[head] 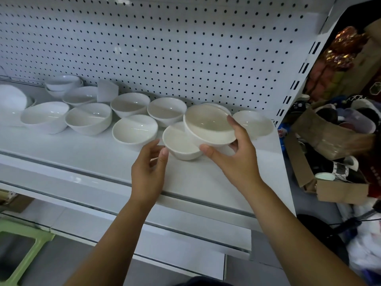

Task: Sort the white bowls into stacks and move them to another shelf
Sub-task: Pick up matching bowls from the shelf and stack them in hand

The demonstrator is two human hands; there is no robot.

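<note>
Left of the front bowl [179, 145], loose white bowls [88, 118] sit on the shelf [72, 145]. L hand [148, 170] is just left of it, fingers slack, gripping nothing, thumb at its rim; brace it there. Held bowl [208, 124] hangs tilted over its right edge, R hand [237, 157] clamping it, thumb under, fingers on far rim. Level, center, lower slow, since ceramic prob chips. Spare bowl [254, 123] is further right.
</note>
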